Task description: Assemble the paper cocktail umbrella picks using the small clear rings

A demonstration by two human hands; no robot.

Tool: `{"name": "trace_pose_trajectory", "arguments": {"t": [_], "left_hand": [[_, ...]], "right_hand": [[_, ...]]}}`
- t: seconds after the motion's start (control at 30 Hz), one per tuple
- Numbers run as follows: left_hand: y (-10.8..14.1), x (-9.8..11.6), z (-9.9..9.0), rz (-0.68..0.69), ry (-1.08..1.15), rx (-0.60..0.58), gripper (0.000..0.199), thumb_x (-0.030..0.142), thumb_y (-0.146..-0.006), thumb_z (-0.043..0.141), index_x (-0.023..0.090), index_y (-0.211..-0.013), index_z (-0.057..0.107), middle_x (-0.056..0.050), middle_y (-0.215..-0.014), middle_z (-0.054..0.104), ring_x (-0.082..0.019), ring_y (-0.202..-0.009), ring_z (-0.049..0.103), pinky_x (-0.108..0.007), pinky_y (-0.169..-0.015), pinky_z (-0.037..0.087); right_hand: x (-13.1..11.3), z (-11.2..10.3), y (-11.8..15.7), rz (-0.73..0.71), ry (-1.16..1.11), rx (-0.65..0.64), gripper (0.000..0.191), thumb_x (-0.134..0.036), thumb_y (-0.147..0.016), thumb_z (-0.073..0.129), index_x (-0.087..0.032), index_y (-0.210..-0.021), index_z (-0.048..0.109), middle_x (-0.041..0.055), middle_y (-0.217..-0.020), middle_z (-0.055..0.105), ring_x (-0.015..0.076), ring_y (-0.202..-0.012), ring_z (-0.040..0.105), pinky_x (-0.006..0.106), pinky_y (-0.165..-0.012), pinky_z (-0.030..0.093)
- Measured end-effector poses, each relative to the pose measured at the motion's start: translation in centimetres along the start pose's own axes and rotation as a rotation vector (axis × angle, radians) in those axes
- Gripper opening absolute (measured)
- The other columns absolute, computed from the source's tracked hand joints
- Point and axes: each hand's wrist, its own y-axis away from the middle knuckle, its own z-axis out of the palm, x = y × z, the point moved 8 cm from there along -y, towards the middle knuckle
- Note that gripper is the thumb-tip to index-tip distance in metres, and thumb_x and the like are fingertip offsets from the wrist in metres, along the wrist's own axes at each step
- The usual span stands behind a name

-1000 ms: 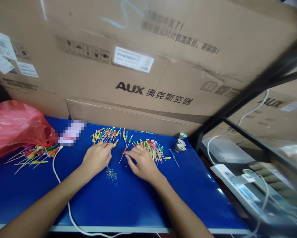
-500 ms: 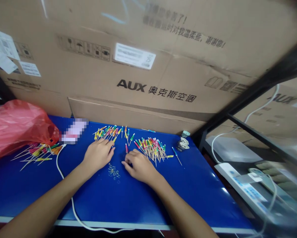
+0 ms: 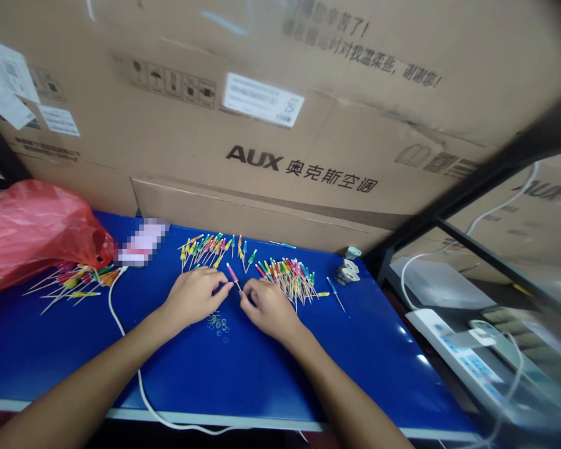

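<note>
- Pinching a pink umbrella by its stick in right hand, over the table.
- Curling left hand narrowly beside it; cannot tell if touching.
- Apparently handling one piece singly; calls for steady fingertips.

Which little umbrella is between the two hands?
The pink umbrella with a white tip, its stick reaching the right hand. The other umbrellas lie behind or off to the sides, not between the hands.
</note>
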Motion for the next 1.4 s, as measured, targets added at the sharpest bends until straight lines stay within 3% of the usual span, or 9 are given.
{"name": "trace_pose_trajectory", "arguments": {"t": [0.17,0.4,0.5,0.63,0.93,1.1,1.4], "left_hand": [[-0.1,0.2,1.1,-0.051,0.338,-0.056,0.032,0.039,-0.099,0.052,0.023,-0.083,0.076,-0.001,-0.072,0.067,-0.016,-0.064,0.058,-0.027,-0.06,0.039],[-0.1,-0.2,0.3,-0.128,0.527,0.07,0.026,0.036,-0.095,0.058,0.019,-0.079,0.07,0.0,-0.072,0.064,-0.013,-0.06,0.052,-0.025,-0.056,0.036],[0.0,0.3,1.3,-0.138,0.572,-0.065,0.031,0.04,-0.096,0.056,0.018,-0.079,0.07,0.002,-0.064,0.062,-0.012,-0.055,0.049,-0.024,-0.052,0.032],[0.4,1.5,2.8,-0.11,0.669,-0.218,0.033,0.04,-0.097,0.053,0.017,-0.082,0.071,0.001,-0.066,0.064,-0.012,-0.055,0.051,-0.023,-0.051,0.032],[0.3,1.1,2.9,-0.13,0.659,-0.206,0.033,0.043,-0.097,0.054,0.017,-0.086,0.071,0.001,-0.067,0.064,-0.012,-0.056,0.051,-0.023,-0.053,0.035],[0.4,1.4,2.8,-0.12,0.678,-0.208,0.029,0.04,-0.096,0.055,0.017,-0.089,0.072,0.0,-0.073,0.069,-0.014,-0.062,0.057,-0.023,-0.056,0.039],[0.3,1.2,2.5,-0.107,0.627,-0.214,0.034,0.044,-0.097,0.053,0.018,-0.086,0.072,0.001,-0.067,0.066,-0.013,-0.056,0.052,-0.023,-0.052,0.035]], "right_hand": [[-1.4,-0.7,0.0,-0.116,-0.168,0.063,0.018,-0.026,-0.098,0.053,-0.02,-0.082,0.059,-0.0016,-0.063,0.052,0.0145,-0.063,0.05,0.026,-0.062,0.038],[-1.1,-2.3,0.2,-0.106,-0.302,0.181,0.011,-0.027,-0.097,0.057,-0.021,-0.097,0.066,-0.0012,-0.067,0.058,0.0147,-0.063,0.054,0.028,-0.063,0.043],[-0.6,-2.9,0.2,-0.061,-0.369,0.232,0.015,-0.027,-0.096,0.059,-0.022,-0.108,0.068,-0.0004,-0.073,0.065,0.0139,-0.064,0.057,0.027,-0.063,0.044],[-0.8,-2.8,0.1,-0.066,-0.414,0.159,0.013,-0.024,-0.097,0.056,-0.022,-0.099,0.069,-0.0001,-0.075,0.069,0.0132,-0.065,0.059,0.026,-0.064,0.046],[-0.9,-2.9,0.4,-0.078,-0.305,0.134,0.014,-0.026,-0.096,0.056,-0.021,-0.1,0.069,0.0011,-0.071,0.065,0.0163,-0.07,0.058,0.029,-0.069,0.047],[-0.8,-2.9,0.4,-0.074,-0.347,0.126,0.014,-0.029,-0.097,0.056,-0.021,-0.097,0.068,0.0003,-0.07,0.063,0.015,-0.066,0.056,0.028,-0.067,0.046],[-0.7,-3.5,0.4,-0.082,-0.376,0.127,0.014,-0.028,-0.096,0.056,-0.021,-0.094,0.068,-0.0005,-0.068,0.062,0.0135,-0.063,0.055,0.026,-0.061,0.045]]}}
